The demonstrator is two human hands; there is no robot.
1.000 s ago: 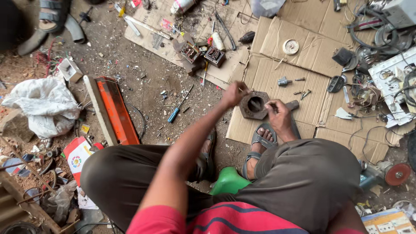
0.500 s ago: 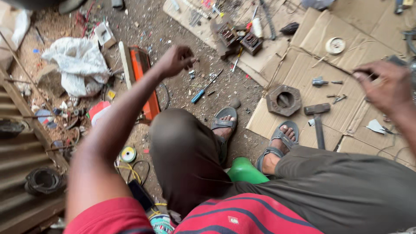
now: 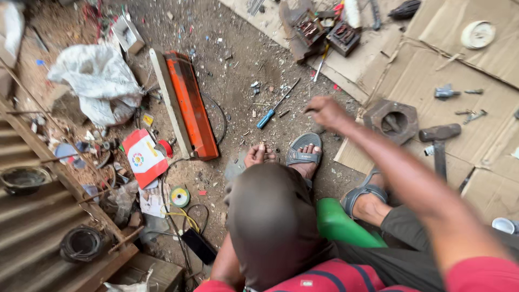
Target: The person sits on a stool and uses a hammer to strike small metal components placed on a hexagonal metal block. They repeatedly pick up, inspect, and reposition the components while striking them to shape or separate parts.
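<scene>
On dirt floor | blue-handled screwdriver [image 3: 274, 111] | right hand [image 3: 324, 112] near, seemingly closed

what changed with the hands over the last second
Both hands left the hexagonal metal block. The left hand reached out toward the orange case, then dropped to the ground by the sandalled foot. The right hand swung left, fisted, near the blue screwdriver. Block, hammer and case stayed put.

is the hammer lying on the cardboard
Yes, the hammer lies flat on the cardboard right of the hexagonal metal block, with no hand on it.
</scene>
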